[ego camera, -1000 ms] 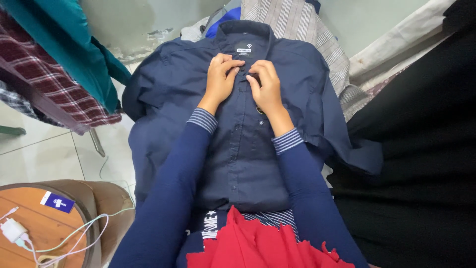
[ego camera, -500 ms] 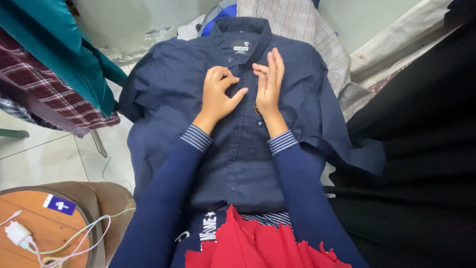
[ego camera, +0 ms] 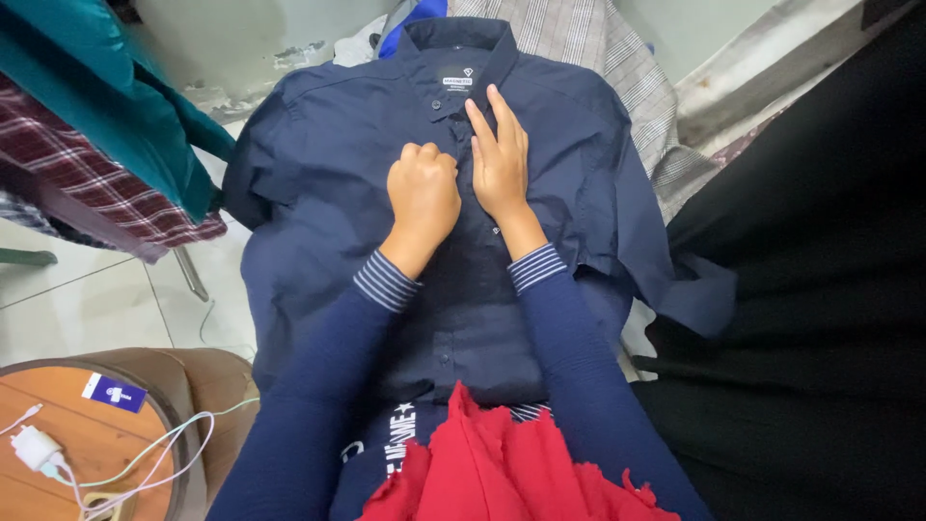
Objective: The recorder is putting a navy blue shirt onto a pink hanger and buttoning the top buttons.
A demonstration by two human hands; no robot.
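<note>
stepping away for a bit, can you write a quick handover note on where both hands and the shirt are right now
Left hand: curled in a loose fist, knuckles on the placket of the navy shirt, just below the collar. Whether it pinches a button cannot be told.
Right hand: flat, fingers straight, pressing the placket beside the left hand.
Shirt: front up across the lap, collar away from the person, over a plaid cloth.
Done: lower buttons look fastened.
Left: collar area not visibly closed; sleeves spread, unfolded.
Red cloth lies at the near edge.
</note>
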